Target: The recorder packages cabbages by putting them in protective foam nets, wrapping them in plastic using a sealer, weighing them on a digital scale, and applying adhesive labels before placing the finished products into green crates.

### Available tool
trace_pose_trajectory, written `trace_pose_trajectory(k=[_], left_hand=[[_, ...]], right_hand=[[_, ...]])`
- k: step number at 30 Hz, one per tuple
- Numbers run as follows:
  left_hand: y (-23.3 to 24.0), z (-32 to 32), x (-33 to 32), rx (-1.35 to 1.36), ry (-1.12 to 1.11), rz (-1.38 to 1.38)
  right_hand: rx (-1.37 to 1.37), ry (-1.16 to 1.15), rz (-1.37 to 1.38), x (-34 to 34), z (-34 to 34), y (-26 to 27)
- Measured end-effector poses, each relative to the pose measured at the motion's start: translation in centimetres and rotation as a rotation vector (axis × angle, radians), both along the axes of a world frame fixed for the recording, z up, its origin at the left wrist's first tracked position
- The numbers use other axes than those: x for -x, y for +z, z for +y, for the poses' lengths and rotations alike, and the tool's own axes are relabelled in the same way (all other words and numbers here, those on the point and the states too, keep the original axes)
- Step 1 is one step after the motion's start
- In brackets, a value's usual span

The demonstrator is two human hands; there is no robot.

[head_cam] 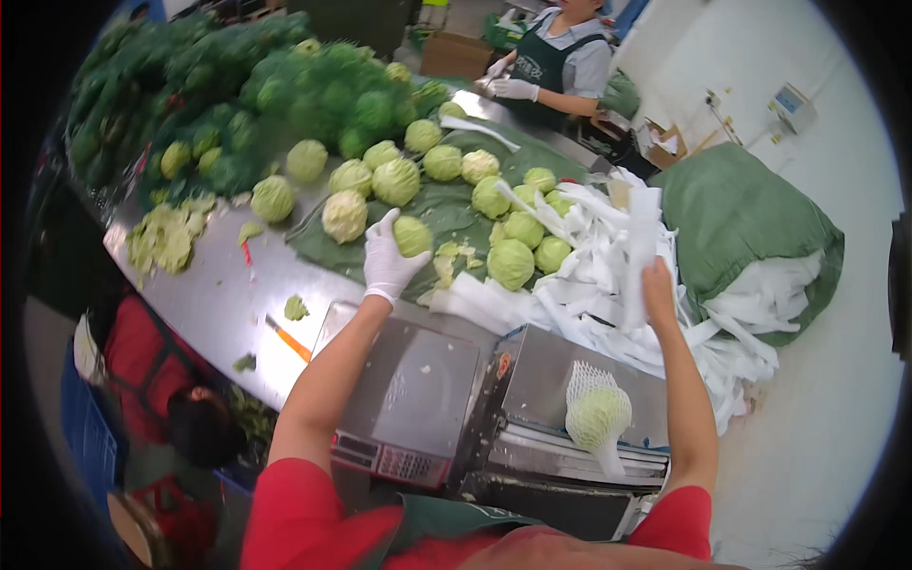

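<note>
My left hand [392, 263], in a white glove, is closed around a round green cabbage [412, 236] over the green cloth [449, 206]. My bare right hand [659, 292] grips a flattened white foam net sleeve [642, 242], which points upward. Beneath and beside it spreads a heap of similar white foam sleeves [591, 278]. Several loose cabbages [510, 264] lie between my hands and farther back. Nearer to me, one cabbage in a stretched foam net [600, 417] rests on the metal-topped machine [548, 385].
A weighing scale [406, 392] stands in front of me, with an orange-handled knife [288, 338] to its left. Netted cabbages [328, 92] pile up at back left. A green sack [748, 228] spills foam sleeves. A gloved co-worker [556, 68] stands across; another person [171, 385] bends at lower left.
</note>
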State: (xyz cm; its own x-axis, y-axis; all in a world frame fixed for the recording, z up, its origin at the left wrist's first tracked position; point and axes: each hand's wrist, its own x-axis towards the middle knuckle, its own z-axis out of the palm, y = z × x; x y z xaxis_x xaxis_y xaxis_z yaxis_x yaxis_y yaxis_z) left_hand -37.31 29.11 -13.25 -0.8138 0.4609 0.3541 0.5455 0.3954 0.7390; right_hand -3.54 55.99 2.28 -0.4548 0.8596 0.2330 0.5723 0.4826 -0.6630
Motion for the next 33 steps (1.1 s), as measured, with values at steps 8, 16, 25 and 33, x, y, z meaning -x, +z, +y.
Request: trace_pose_trajectory(k=[8,16,25,33], left_hand=[[4.2,-14.9,-13.7,0.111,-0.16,-0.029],[2.6,-18.5,-14.6,0.147,-0.096,0.229],[8.7,-22.3,-31.2,-0.49,-0.464,-1.206],[9.3,-22.5,-33.3,-0.622,-0.499,-1.188]], right_hand=[[0.598,0.33,0.114,-5.8,-21.2,6.8],[0.747,0.505,0.001,-12.3,-32.7,3.9],[0.725,0.582,-0.145,-16.2,-37.6,0.1],[0.891,0.418,0.399,-12.3,-39.2,-5.0]])
